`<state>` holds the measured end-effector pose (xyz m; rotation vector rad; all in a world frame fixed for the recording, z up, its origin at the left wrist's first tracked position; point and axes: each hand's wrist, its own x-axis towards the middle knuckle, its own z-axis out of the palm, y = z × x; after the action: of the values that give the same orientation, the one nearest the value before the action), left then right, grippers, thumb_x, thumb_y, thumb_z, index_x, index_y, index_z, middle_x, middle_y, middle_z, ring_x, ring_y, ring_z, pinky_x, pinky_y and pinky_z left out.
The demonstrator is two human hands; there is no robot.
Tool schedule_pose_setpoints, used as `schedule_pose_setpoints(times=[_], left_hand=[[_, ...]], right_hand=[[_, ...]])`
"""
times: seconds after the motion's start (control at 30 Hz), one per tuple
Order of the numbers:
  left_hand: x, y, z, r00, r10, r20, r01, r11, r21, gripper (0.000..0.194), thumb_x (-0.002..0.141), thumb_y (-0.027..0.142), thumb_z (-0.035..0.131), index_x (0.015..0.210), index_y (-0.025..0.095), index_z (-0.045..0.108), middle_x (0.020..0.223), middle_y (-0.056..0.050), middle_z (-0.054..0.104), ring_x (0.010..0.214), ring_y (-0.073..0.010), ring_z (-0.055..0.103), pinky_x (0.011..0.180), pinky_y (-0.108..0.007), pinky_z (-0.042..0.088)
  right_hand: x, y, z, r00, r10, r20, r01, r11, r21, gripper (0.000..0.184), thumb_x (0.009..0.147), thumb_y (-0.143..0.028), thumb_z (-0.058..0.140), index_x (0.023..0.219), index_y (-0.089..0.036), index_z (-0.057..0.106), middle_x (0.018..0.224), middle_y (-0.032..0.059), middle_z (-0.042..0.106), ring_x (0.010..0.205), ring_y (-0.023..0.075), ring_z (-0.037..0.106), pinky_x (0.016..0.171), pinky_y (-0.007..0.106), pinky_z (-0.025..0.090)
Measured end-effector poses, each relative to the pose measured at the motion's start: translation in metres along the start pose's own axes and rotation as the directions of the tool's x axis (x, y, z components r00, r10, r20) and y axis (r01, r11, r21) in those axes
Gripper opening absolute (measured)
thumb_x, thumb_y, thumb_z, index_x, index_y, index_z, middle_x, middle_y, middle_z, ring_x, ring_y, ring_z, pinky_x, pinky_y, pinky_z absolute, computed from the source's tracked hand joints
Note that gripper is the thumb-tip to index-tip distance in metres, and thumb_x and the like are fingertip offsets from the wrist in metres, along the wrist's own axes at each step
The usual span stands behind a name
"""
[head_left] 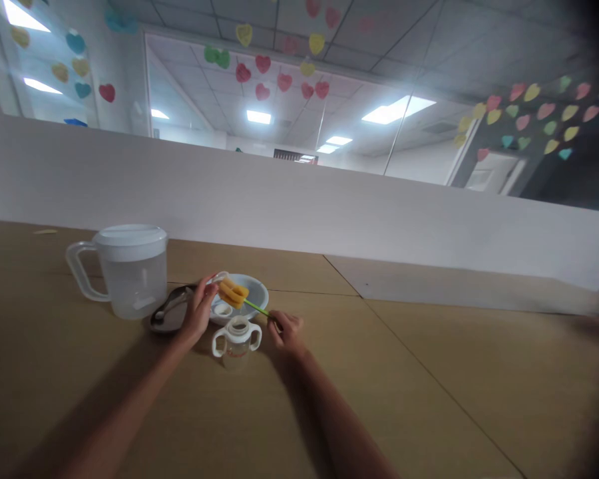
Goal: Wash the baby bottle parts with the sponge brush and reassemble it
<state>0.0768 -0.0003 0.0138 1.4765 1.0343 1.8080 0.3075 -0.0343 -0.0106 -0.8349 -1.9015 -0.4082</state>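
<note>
My right hand (286, 330) is closed round the green handle of a bottle brush (233, 293) with a yellow sponge head. The brush points left, its head over a white bowl (264, 299). My left hand (199, 307) grips a clear, cup-like cap (221, 275) beside the sponge head; whether they touch I cannot tell. A small white part (222, 310), round in shape, lies in the bowl. In front of the bowl, between my forearms, an uncapped baby bottle (236, 349) with two white handles stands upright.
A lidded clear pitcher (134, 276) holding liquid stands at the left. Beside it is a dark-rimmed tray (167, 324) with clear items on it, partly hidden by my left hand. A white wall (279, 206) with windows above rises behind the wooden table (404, 386).
</note>
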Motion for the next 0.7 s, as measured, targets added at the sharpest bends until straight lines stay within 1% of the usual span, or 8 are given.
schedule_pose_setpoints(times=[0.1, 0.17, 0.27, 0.33, 0.4, 0.5, 0.63, 0.7], left_hand=[[-0.006, -0.001, 0.003, 0.997, -0.027, 0.077, 0.025, 0.999, 0.019, 0.058, 0.079, 0.061, 0.05, 0.118, 0.019, 0.054, 0.106, -0.009, 0.066, 0.096, -0.0231, 0.063, 0.084, -0.035, 0.049], [-0.009, -0.001, 0.004, 0.993, -0.037, 0.109, 0.034, 0.999, 0.029, 0.056, 0.079, 0.06, 0.051, 0.118, 0.019, 0.053, 0.106, -0.009, 0.066, 0.095, -0.0229, 0.063, 0.085, -0.035, 0.048], [-0.01, 0.004, 0.003, 0.995, -0.043, 0.088, 0.043, 0.999, 0.002, 0.056, 0.076, 0.061, 0.056, 0.112, 0.019, 0.055, 0.101, -0.007, 0.066, 0.094, -0.0229, 0.063, 0.084, -0.036, 0.048], [-0.009, 0.008, 0.002, 0.997, -0.053, 0.056, 0.054, 0.998, -0.017, 0.057, 0.072, 0.063, 0.06, 0.106, 0.019, 0.055, 0.096, -0.007, 0.066, 0.091, -0.0227, 0.063, 0.081, -0.035, 0.048], [-0.008, 0.009, 0.002, 0.997, -0.058, 0.051, 0.059, 0.998, -0.01, 0.055, 0.068, 0.062, 0.064, 0.102, 0.019, 0.055, 0.093, -0.006, 0.066, 0.088, -0.0221, 0.063, 0.079, -0.034, 0.049], [-0.007, 0.006, 0.001, 0.996, -0.036, 0.082, 0.034, 0.999, 0.028, 0.052, 0.071, 0.059, 0.064, 0.104, 0.02, 0.055, 0.093, -0.006, 0.067, 0.091, -0.0219, 0.063, 0.08, -0.034, 0.048], [-0.005, 0.003, -0.001, 0.994, -0.005, 0.109, -0.005, 0.997, 0.083, 0.049, 0.075, 0.055, 0.061, 0.109, 0.02, 0.056, 0.097, -0.007, 0.068, 0.095, -0.0227, 0.063, 0.085, -0.037, 0.046], [-0.005, 0.003, -0.002, 0.993, 0.02, 0.119, -0.033, 0.994, 0.105, 0.046, 0.077, 0.053, 0.059, 0.109, 0.021, 0.057, 0.102, -0.007, 0.068, 0.098, -0.0229, 0.063, 0.088, -0.038, 0.046]], right_hand=[[0.0, 0.0, -0.001, 1.0, -0.003, -0.011, 0.002, 0.999, -0.033, 0.02, 0.086, -0.019, 0.043, 0.083, -0.017, 0.063, 0.055, -0.0006, 0.058, 0.044, 0.0073, 0.049, 0.048, 0.017, 0.037], [-0.001, 0.002, -0.001, 0.999, -0.045, 0.002, 0.045, 0.997, -0.068, 0.018, 0.086, -0.019, 0.044, 0.084, -0.017, 0.063, 0.057, -0.0001, 0.06, 0.046, 0.0073, 0.051, 0.048, 0.017, 0.038], [0.0, 0.004, 0.0, 0.995, -0.096, 0.02, 0.098, 0.984, -0.146, 0.015, 0.086, -0.021, 0.049, 0.085, -0.018, 0.064, 0.062, 0.0012, 0.065, 0.049, 0.0075, 0.054, 0.05, 0.018, 0.037], [0.001, 0.005, 0.001, 0.995, -0.095, -0.001, 0.093, 0.974, -0.205, 0.015, 0.088, -0.021, 0.051, 0.09, -0.018, 0.065, 0.065, 0.0019, 0.067, 0.05, 0.0076, 0.055, 0.051, 0.018, 0.036], [0.001, 0.006, 0.002, 0.995, -0.095, -0.024, 0.086, 0.963, -0.254, 0.016, 0.09, -0.021, 0.05, 0.094, -0.019, 0.066, 0.065, 0.0019, 0.068, 0.05, 0.0077, 0.055, 0.051, 0.018, 0.036], [0.001, 0.007, 0.0, 0.992, -0.127, -0.006, 0.119, 0.947, -0.299, 0.021, 0.094, -0.023, 0.048, 0.091, -0.021, 0.069, 0.063, 0.001, 0.066, 0.049, 0.0077, 0.054, 0.05, 0.019, 0.033], [0.002, 0.005, -0.004, 0.986, -0.168, -0.004, 0.158, 0.938, -0.309, 0.027, 0.096, -0.028, 0.048, 0.082, -0.021, 0.069, 0.07, 0.0013, 0.068, 0.052, 0.0071, 0.054, 0.051, 0.02, 0.033], [0.003, 0.003, -0.006, 0.985, -0.173, -0.007, 0.162, 0.935, -0.315, 0.027, 0.096, -0.03, 0.049, 0.082, -0.02, 0.07, 0.065, 0.0007, 0.066, 0.053, 0.0079, 0.054, 0.052, 0.021, 0.033]])
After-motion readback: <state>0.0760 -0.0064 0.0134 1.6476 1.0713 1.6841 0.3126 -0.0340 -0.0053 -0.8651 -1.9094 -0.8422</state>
